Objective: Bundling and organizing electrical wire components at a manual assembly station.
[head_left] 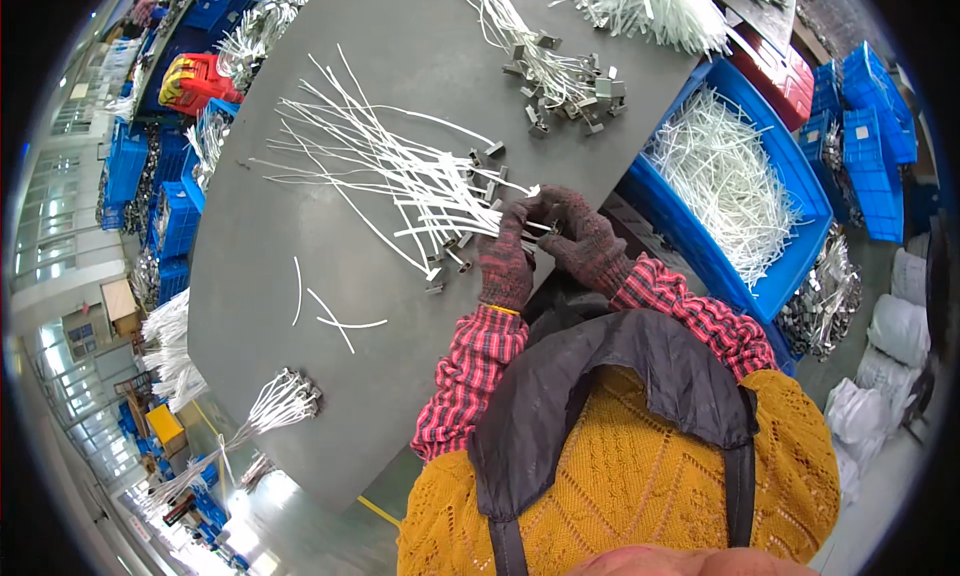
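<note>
Dark knitted gloves cover both hands, which meet at the table's near edge. My left hand (507,264) is closed, its fingertips at the white sleeved wires. Its fingers partly cover the strand they pinch. Close beside it, my right hand (590,248) curls its fingers and thumb round a small metal part, mostly hidden by the glove. A loose fan of white wires (400,166) lies just beyond my left hand, thin ends pointing away to the left. Small metal clips (492,181) sit at the near ends of several of them.
The grey table (290,201) bears another clipped wire bundle (560,71), a white heap (655,11), a small bundle (282,401) and loose white pieces (345,323). At the right edge stands a blue crate (805,246) full of white strips. A red box (785,81) is behind it.
</note>
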### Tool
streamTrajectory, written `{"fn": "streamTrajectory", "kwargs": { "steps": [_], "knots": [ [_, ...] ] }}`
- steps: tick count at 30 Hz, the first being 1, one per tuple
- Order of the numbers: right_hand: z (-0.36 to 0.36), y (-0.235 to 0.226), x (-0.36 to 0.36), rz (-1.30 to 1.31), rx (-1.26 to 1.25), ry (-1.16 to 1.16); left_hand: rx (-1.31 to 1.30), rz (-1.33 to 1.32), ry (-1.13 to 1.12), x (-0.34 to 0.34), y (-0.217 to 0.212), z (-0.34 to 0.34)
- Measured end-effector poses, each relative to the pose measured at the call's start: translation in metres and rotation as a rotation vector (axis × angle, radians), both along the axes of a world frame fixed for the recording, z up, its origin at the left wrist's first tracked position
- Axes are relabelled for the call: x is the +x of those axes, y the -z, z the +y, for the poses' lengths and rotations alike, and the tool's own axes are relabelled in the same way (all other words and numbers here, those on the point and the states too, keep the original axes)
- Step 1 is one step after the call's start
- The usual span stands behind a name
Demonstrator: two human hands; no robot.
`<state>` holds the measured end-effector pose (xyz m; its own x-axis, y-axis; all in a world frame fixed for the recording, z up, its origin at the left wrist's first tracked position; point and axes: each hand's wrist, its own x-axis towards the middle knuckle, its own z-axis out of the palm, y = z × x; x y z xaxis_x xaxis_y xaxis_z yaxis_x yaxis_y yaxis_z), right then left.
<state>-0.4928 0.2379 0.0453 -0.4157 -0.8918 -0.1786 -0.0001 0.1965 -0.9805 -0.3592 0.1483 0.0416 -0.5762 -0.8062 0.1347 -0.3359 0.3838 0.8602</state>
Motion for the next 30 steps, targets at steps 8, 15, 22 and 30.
{"fn": "streamTrajectory", "kwargs": {
  "steps": [8, 15, 22, 30],
  "knots": [
    [-0.029, 0.01, 0.007, -0.097, 0.107, 0.051, 0.801, 0.509, -0.678, 0.124, 0.009, -0.05],
    [-0.063, 0.029, 0.014, -0.036, 0.188, 0.056, 0.759, -0.118, -1.155, 0.253, 0.027, -0.097],
    [-0.074, 0.038, -0.005, 0.603, 0.236, -0.145, 0.357, -0.79, -0.926, 0.257, -0.022, -0.131],
    [-0.091, 0.05, -0.021, 0.656, 0.299, -0.333, -0.508, -0.313, -0.287, 0.108, -0.015, -0.144]
  ]
}}
